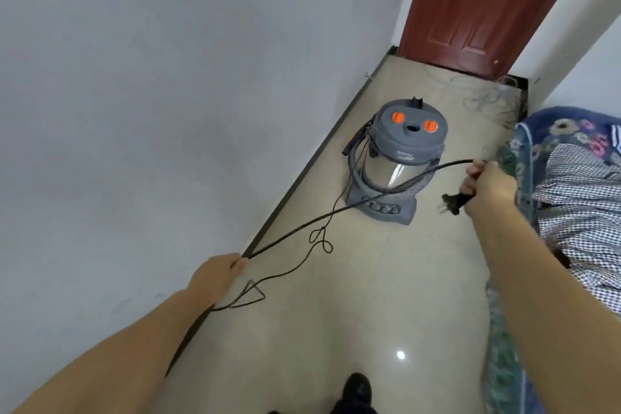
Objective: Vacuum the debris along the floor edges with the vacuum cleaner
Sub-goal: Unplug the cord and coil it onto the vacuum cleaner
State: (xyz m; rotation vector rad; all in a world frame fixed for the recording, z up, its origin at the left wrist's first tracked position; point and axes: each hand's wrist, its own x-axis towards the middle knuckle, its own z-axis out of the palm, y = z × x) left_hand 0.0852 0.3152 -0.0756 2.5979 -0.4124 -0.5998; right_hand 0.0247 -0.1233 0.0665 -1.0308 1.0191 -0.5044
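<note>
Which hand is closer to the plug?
Right. The right hand grips the power cord just beside the plug, which dangles under it. The left hand holds the cord far down by the wall.

Plug (452,204) motion-blurred, prong count unreadable. Power cord (302,227) vanishes inside left hand (218,270) and right hand (487,181); fingers mostly hidden behind hand backs. Label on vacuum cleaner (400,158) too small to read. Vacuum hose (356,161) partly hidden behind canister. Door (484,3) cut by top edge. Bedding (578,198) cut by right edge. Dark shoe (358,391) cut by bottom edge. Tangle near door (487,101) indistinct.
</note>
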